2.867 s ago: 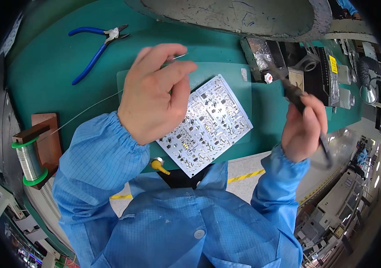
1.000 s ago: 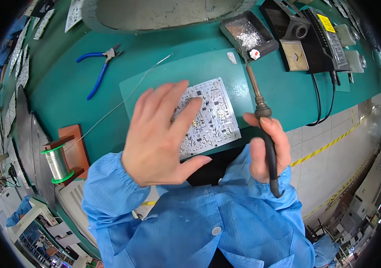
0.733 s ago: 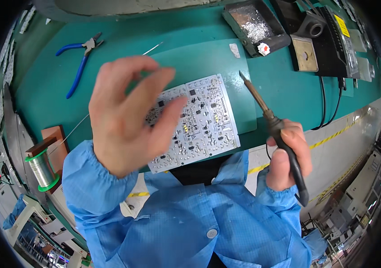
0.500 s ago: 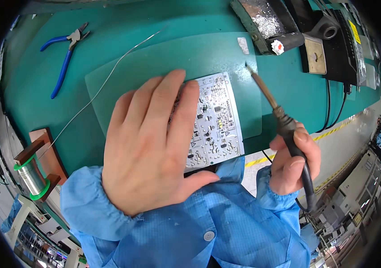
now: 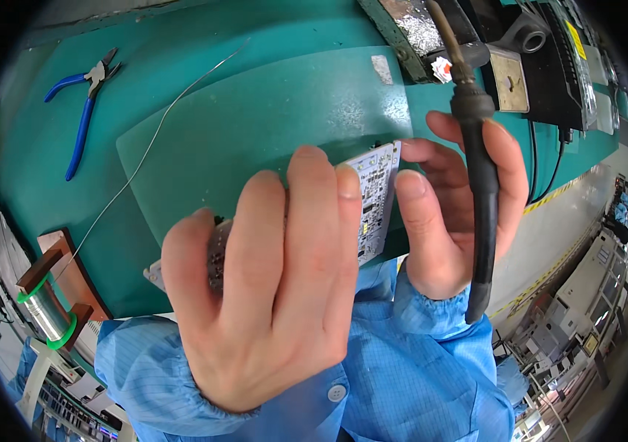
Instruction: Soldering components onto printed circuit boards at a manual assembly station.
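Observation:
My left hand grips a white circuit board, which is tilted up off the mat and mostly covered by the fingers. Small dark components dot the visible face, and a corner pokes out left of the hand. My right hand holds a black-handled soldering iron among its fingers, the tip pointing away toward the tray at the far right. The thumb and a fingertip of that hand are at the board's right edge; whether both touch it I cannot tell.
Blue-handled cutters lie far left. Solder wire runs from a green-rimmed spool on a wooden stand across the translucent mat. At the far right are a metal tray with solder scraps and a black soldering station.
The board has gone from lying flat to tilted up, my left hand now wrapped round it. My right hand came left to the board's edge, the iron swinging upright.

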Available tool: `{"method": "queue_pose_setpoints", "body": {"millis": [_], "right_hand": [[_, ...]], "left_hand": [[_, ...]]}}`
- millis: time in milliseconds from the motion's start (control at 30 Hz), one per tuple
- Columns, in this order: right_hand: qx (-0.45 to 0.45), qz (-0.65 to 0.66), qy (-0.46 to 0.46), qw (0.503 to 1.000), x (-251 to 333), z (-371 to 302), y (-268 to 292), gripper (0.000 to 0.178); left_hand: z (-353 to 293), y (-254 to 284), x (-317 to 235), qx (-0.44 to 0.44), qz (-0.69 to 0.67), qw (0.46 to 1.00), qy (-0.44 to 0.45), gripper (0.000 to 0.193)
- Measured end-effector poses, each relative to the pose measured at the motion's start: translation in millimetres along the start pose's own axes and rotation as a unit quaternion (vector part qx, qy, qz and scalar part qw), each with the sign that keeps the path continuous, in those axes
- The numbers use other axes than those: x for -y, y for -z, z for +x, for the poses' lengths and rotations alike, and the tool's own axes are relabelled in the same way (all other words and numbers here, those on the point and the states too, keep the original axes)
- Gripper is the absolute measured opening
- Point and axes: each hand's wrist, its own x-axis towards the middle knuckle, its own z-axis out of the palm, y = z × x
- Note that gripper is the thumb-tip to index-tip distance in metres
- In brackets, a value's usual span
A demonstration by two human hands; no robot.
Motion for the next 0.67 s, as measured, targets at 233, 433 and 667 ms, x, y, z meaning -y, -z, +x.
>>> {"method": "queue_pose_setpoints", "body": {"millis": [233, 433, 667], "right_hand": [[-0.018, 0.076, -0.041, 0.996, 1.5, 2.9, -5.2, 0.067], [-0.018, 0.095, -0.047, 0.994, 1.0, 3.0, -3.0, 0.068], [-0.024, 0.098, -0.041, 0.994, 1.4, 2.3, -1.2, 0.07]], "left_hand": [[-2.5, 0.9, -3.2, -0.015, 0.063, 0.998, -0.019, 0.049], [-3.4, -0.5, -5.6, -0.027, 0.077, 0.996, -0.019, 0.045], [-4.0, 0.7, -9.5, -0.026, 0.079, 0.996, -0.009, 0.042]]}}
